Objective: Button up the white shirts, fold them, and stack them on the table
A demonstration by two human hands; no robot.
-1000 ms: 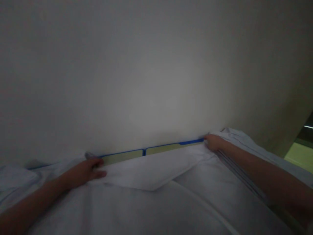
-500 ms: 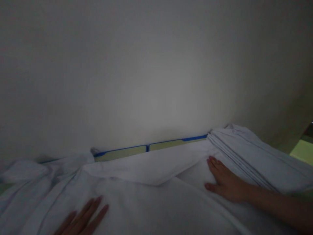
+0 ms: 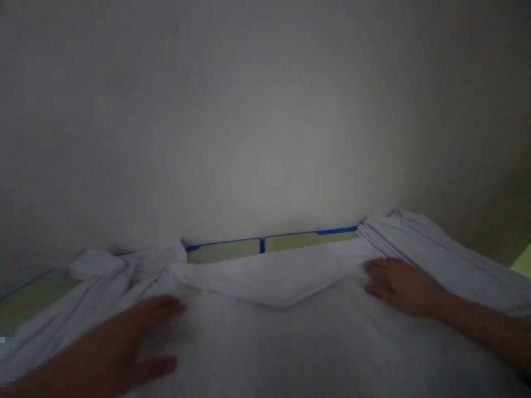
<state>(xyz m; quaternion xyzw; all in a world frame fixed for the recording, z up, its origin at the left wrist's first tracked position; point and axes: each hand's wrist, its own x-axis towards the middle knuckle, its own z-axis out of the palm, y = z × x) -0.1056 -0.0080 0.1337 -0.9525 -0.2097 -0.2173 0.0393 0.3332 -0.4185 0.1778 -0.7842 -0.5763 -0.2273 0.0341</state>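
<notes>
A white cloth garment point(image 3: 257, 342) is spread out before me, with a pointed, collar-like flap point(image 3: 274, 279) folded down along its far edge. Bunched, pleated cloth lies at its left point(image 3: 124, 271) and right point(image 3: 440, 243) sides. My left hand point(image 3: 136, 337) is over the left part of the garment, thumb and fingers apart, holding nothing. On the right, my right hand point(image 3: 402, 284) rests by the end of the flap, fingers a little bent and thumb apart from them. Its fingertips are slightly blurred.
Under the cloth is a pale green surface with blue edging point(image 3: 224, 251), which shows beyond the flap and at the far left point(image 3: 37, 298). A plain grey wall point(image 3: 265, 121) rises right behind it. Another pale green surface point(image 3: 523, 261) shows at the right edge.
My left hand has moved forward over the cloth, and its thumb and forearm now show. My right hand has shifted slightly up and right, its fingers more bent. The flap lies flatter and more evenly.
</notes>
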